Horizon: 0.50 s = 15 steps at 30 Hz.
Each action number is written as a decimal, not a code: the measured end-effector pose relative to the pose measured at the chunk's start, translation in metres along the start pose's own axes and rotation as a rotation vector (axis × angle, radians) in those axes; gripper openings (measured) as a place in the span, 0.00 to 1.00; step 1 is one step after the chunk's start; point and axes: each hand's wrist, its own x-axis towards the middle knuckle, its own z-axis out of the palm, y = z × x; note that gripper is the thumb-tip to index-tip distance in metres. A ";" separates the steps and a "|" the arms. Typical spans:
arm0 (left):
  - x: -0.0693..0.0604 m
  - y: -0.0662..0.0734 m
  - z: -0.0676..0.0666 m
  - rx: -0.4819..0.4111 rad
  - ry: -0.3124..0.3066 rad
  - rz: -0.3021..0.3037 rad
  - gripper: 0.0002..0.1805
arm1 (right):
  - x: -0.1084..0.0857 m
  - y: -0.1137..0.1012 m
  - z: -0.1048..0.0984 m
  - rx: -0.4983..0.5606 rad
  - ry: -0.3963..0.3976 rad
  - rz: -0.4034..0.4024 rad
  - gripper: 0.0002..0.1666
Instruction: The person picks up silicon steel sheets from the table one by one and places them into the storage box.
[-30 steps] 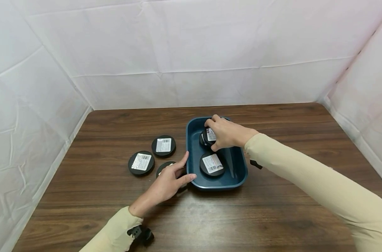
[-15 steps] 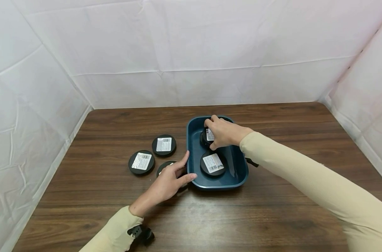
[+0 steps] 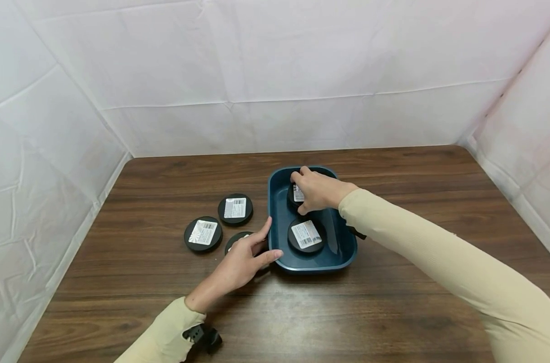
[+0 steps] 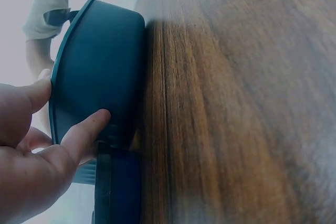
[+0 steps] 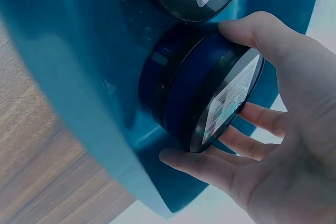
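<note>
My left hand (image 3: 240, 262) grips the left edge of a dark blue tray (image 3: 334, 259). Its thumb lies at the rim while a fingertip presses the outer wall, as the left wrist view shows. Inside the tray's far part, my right hand (image 3: 322, 192) holds a flat round black jar (image 5: 215, 93) with a white barcode label, thumb on one side and fingers on the other. The held jar sits against another dark round jar (image 5: 160, 72) beneath it. A further labelled jar (image 3: 306, 237) lies flat in the tray's near part.
Left of the tray, several similar jars lie on the brown wooden table (image 3: 370, 312), among them one farther back (image 3: 235, 209) and one at far left (image 3: 203, 235). My left hand partly hides another jar (image 3: 235, 240). White sheets (image 3: 275, 126) hang behind and beside the table.
My right hand has shifted slightly left with the jar, which now covers more of the one beneath it. My left hand and the tray look nearly still.
</note>
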 end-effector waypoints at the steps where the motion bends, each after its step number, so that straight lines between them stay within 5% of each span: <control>1: 0.000 0.000 0.000 0.003 0.001 0.000 0.44 | 0.001 0.000 0.000 0.000 -0.001 0.001 0.47; 15: 0.002 -0.001 0.001 -0.002 0.008 -0.008 0.44 | 0.002 0.000 -0.001 -0.003 -0.049 0.022 0.49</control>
